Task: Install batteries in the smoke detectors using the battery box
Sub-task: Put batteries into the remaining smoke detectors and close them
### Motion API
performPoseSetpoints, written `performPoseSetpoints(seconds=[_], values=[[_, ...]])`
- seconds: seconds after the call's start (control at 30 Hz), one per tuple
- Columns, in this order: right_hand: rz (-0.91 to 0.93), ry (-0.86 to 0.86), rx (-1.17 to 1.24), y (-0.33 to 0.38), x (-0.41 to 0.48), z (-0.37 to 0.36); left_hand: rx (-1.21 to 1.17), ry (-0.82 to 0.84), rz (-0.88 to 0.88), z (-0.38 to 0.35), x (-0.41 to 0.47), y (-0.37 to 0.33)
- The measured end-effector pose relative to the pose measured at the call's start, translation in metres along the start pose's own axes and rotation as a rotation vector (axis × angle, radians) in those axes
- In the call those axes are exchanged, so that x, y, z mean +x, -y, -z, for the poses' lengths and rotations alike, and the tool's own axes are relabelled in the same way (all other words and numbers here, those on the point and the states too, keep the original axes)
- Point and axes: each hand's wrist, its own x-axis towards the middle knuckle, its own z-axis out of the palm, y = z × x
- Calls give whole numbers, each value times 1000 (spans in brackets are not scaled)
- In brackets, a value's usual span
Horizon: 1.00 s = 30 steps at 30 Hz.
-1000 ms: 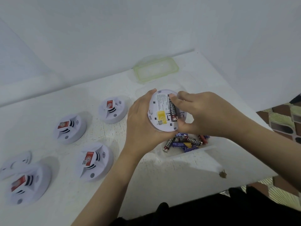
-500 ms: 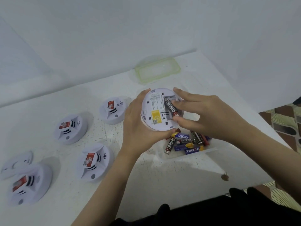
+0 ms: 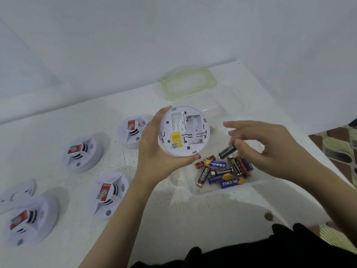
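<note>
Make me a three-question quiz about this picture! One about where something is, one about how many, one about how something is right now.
1. Where is the green lid? A) behind the battery box B) inside the battery box C) on the floor
2. How many whole smoke detectors lie on the table? A) two B) four C) seven
3. The battery slot of the detector in the left hand is: A) empty B) full C) covered
Answers: 1 A, it lies farther back; 2 B, four sit left of the hands; 3 A, both bays are bare, while the right hand pinches a black battery.
</note>
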Motion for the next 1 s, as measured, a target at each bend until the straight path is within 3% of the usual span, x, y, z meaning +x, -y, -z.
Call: performPoseSetpoints(seconds=[0.07,0.17,0.23,0.37,0.5,0.63,1.0], values=[[-37,92,-44,0,1,-2,2,17,-11,1,1,1],[-32,10,-5,4,8,-7,0,43,3,2,1,1],[-91,-38,161,9,16,-9,-5,72,-12,2,2,-4],[-203,70,599,17,32,-9,-37,139,-49,0,4,-10],[-228,61,757,24,40,-8,-116,153,-44,0,3,-14],[-245,75,757,21,43,-13,-277,162,-54,-4,3,-14],[-247,246,663,6,65,-11,-318,233,10,2,9,0]])
